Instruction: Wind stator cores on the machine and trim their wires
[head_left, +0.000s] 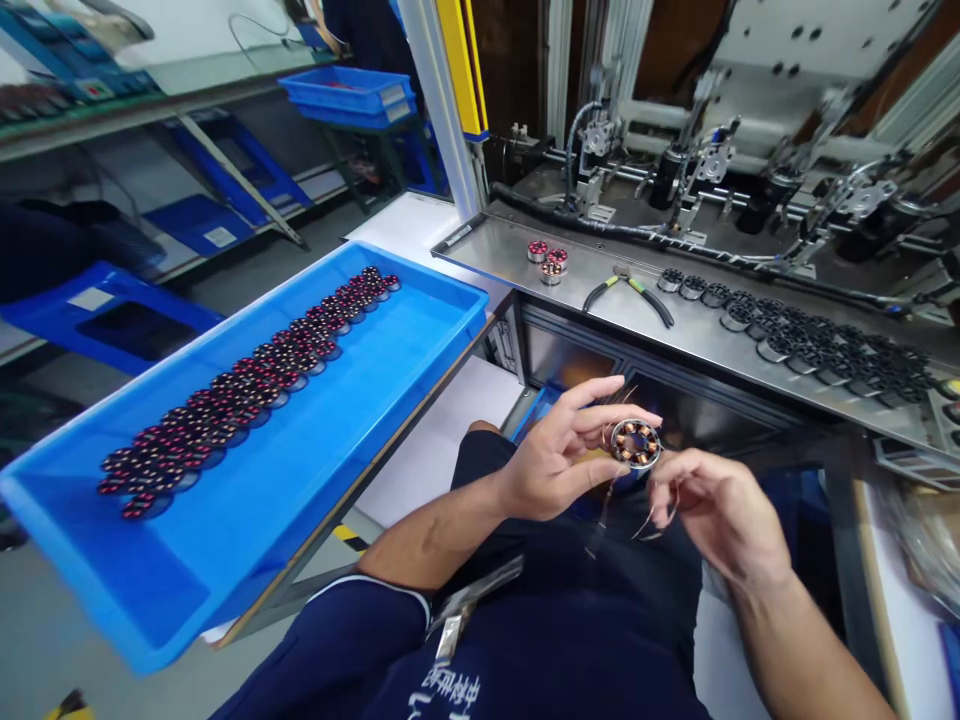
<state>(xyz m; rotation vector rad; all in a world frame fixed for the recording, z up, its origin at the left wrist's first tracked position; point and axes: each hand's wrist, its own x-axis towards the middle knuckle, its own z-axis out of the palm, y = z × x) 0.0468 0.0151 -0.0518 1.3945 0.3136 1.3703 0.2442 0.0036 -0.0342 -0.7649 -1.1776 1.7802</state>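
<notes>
My left hand (559, 450) grips a wound motor stator (616, 444) by its rim, thumb below and fingers above. This stator is a metal ring with copper coils inside, and loose copper wires (606, 510) hang from it. Close to its right side, my right hand (720, 505) is closed, with fingertips pinched around a thin copper wire (651, 528). Exactly where the fingertips meet the wire is partly hidden. Both hands are over my lap, in front of the metal bench edge.
A blue tray (375, 400) at left carries rows of stators (247, 385) with red marks. On the metal bench (600, 255) sit three stators (551, 262), green-handled cutters (628, 290) and many black-topped stators (825, 345). Machine fixtures (712, 160) stand behind. A person (367, 35) is at the back.
</notes>
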